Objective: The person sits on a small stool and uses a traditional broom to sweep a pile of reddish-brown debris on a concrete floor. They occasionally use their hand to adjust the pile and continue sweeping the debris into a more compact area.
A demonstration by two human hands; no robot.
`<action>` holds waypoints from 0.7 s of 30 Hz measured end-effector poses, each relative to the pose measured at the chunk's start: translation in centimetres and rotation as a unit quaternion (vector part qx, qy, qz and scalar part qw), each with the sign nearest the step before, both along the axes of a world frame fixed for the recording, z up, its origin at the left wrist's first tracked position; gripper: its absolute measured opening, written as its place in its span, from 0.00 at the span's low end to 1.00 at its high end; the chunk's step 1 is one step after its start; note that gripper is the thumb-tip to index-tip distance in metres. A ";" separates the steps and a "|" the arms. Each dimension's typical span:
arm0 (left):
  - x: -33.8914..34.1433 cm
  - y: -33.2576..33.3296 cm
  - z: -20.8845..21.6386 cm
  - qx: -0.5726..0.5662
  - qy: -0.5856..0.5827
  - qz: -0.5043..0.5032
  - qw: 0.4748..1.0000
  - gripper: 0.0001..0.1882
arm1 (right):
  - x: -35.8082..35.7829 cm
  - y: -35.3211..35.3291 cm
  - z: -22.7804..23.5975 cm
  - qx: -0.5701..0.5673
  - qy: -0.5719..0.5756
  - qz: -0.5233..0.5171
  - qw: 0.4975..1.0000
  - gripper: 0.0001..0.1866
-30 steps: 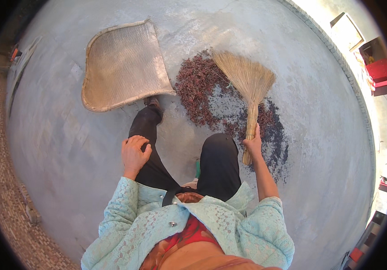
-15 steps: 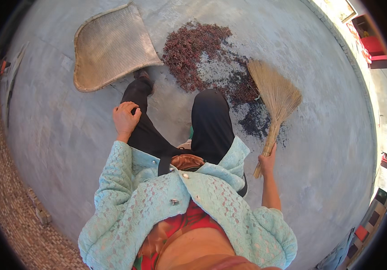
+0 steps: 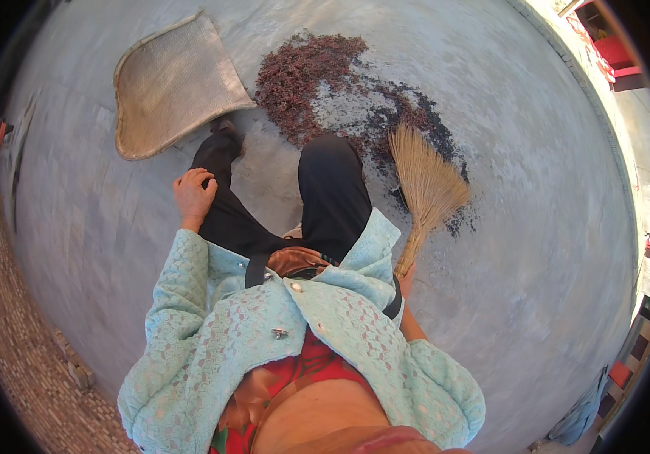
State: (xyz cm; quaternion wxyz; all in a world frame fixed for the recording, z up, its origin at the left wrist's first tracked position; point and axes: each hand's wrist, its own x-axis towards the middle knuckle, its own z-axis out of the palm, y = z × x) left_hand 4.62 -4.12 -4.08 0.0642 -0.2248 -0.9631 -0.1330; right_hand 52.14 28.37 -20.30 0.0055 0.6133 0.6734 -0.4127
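The right hand (image 3: 406, 281), mostly hidden behind the jacket hem, gripped the handle of a straw broom (image 3: 425, 189); its fingers seemed wrapped around it, though I could not tell for sure. The bristles rested on the concrete floor (image 3: 536, 227) at the near right edge of the reddish-brown pile (image 3: 317, 83). The left hand (image 3: 195, 193) lay loosely curled on the left thigh. A hard stroke could scatter bits away from the woven tray (image 3: 170, 83).

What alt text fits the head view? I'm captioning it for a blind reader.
Seen from above, a person's right hand holds a straw hand broom against a grey concrete floor, beside a swept heap of dark reddish bits. The left hand rests on the left thigh, and a flat woven tray lies ahead on the left.
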 end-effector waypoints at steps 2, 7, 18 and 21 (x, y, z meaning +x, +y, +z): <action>0.1 -0.3 0.1 -0.011 -0.003 0.002 1.000 0.07 | -1.5 -0.6 0.5 -0.033 -0.006 0.010 0.999 0.57; 0.5 -0.7 0.8 -0.022 -0.008 0.015 1.000 0.08 | -6.3 -1.0 -0.2 -0.016 0.047 0.056 0.997 0.52; 0.5 -0.4 0.2 -0.007 -0.003 0.010 1.000 0.07 | -7.3 3.8 2.1 0.075 0.166 0.065 0.981 0.57; 0.5 0.0 0.0 0.000 -0.004 0.016 1.000 0.07 | -7.2 7.1 1.8 0.097 0.132 0.023 0.986 0.56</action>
